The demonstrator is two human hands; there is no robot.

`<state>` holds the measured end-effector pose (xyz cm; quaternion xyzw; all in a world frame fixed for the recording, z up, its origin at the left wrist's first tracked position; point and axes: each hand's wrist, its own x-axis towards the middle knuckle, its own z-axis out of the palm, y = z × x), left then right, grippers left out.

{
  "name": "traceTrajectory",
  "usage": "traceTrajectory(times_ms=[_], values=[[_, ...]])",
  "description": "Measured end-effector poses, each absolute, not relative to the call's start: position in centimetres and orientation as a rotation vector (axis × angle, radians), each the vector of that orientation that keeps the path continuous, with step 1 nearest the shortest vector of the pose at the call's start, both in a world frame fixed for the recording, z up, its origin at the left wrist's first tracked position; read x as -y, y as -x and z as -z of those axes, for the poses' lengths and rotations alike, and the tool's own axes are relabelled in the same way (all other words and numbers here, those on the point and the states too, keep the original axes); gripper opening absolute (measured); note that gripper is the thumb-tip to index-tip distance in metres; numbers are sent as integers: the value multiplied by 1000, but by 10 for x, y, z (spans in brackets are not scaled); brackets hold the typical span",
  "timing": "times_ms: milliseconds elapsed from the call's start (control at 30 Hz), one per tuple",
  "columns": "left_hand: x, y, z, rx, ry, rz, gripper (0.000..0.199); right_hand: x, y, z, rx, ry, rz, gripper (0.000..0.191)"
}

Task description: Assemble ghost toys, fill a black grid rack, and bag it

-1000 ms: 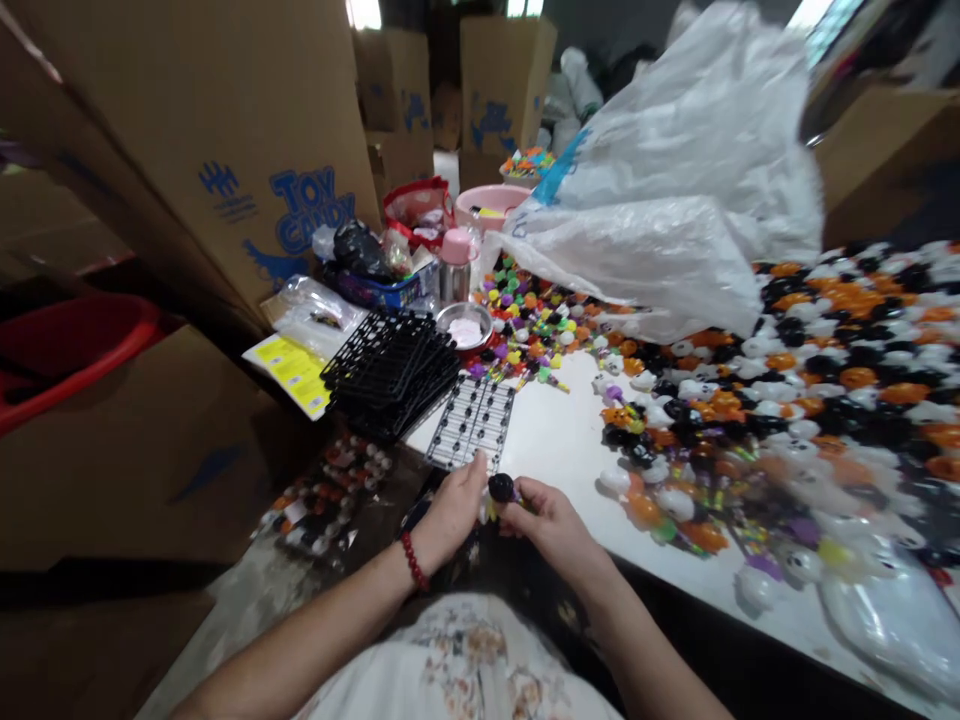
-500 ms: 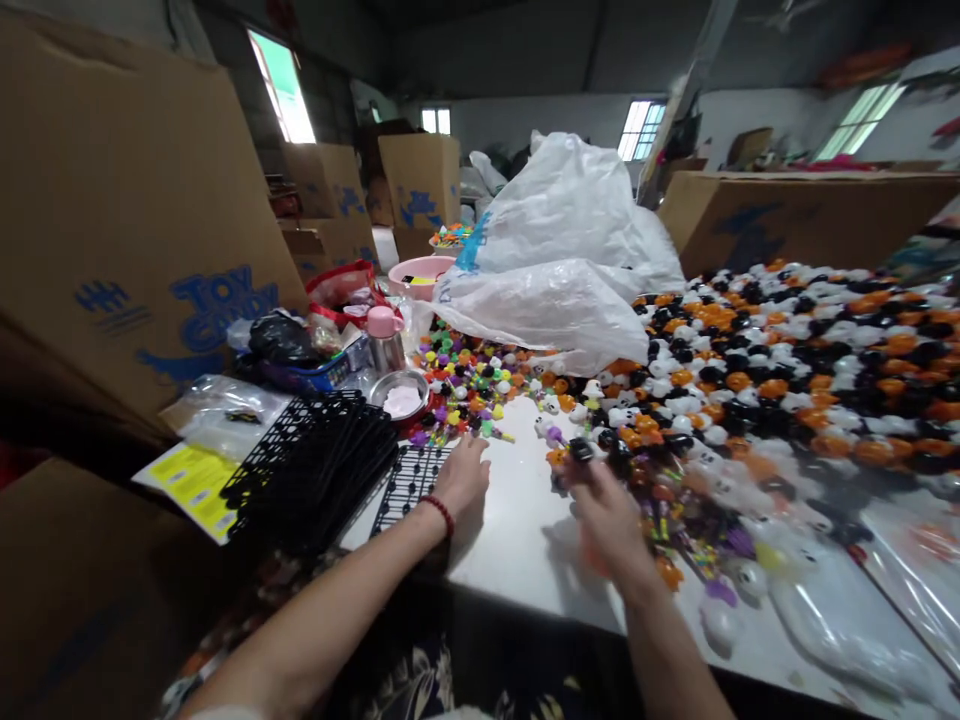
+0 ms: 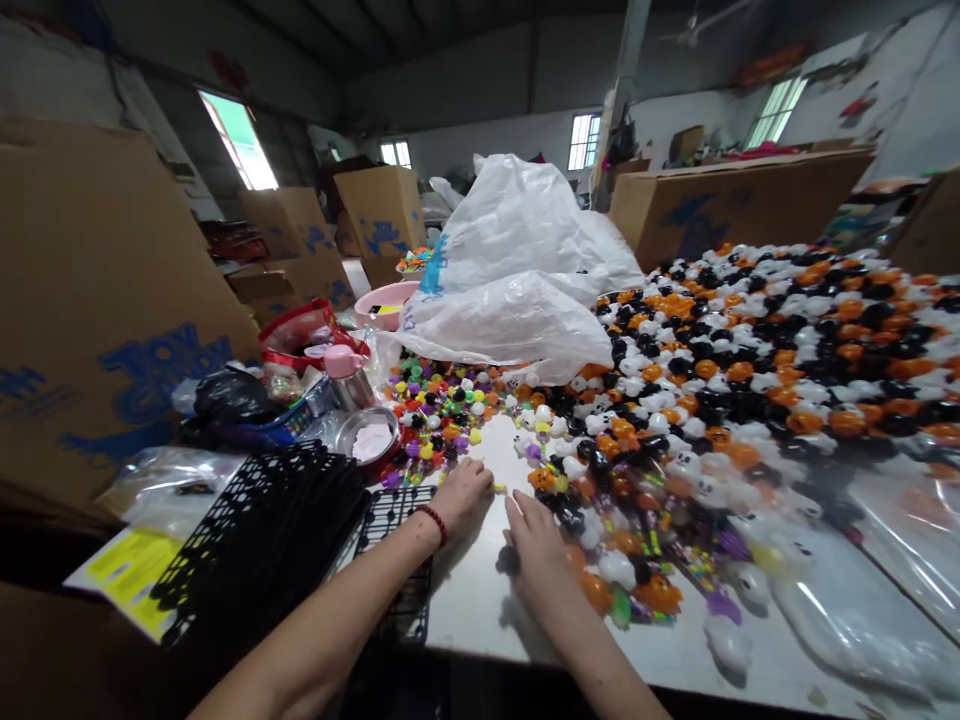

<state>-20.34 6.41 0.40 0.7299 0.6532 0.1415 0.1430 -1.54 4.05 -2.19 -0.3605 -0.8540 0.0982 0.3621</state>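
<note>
My left hand (image 3: 465, 498), a red bead bracelet at its wrist, is closed low over the white tabletop (image 3: 480, 600). A small yellow-tipped piece (image 3: 499, 488) shows at its fingertips; whether the hand grips it is hidden. To the right, my right hand (image 3: 538, 548) is closed on a small black plastic toy piece (image 3: 508, 560), partly covered by the hand. Under my left forearm lies a black plastic grid (image 3: 394, 510). Small colourful candy-like toys (image 3: 442, 410) spread beyond my left hand. Orange, white and black Halloween figures (image 3: 622, 440) lie beside my right hand.
A stack of black grids (image 3: 262, 540) stands at left, near a metal bowl (image 3: 367, 437) and a pink-lidded flask (image 3: 349, 375). A large white plastic sack (image 3: 525, 240) rises at the back. Big cardboard boxes (image 3: 97, 300) flank the table; a clear bag (image 3: 847, 620) lies at right.
My right hand has moved left with the black toy piece, close to my left hand. The view has turned to the right. My left hand stays near the small toys.
</note>
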Motion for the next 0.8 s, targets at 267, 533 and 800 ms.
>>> traceTrajectory(times_ms=[267,533,800], values=[[-61,206,-28,-1251,-1471,-641,39,-38,24,19,2313,1066,-196,66],[-149,218,-21,-1940,-1739,-789,21,-20,25,25,2225,827,-828,38],[-233,203,-14,-2093,-2135,-499,53,-16,35,57,2279,685,-720,59]])
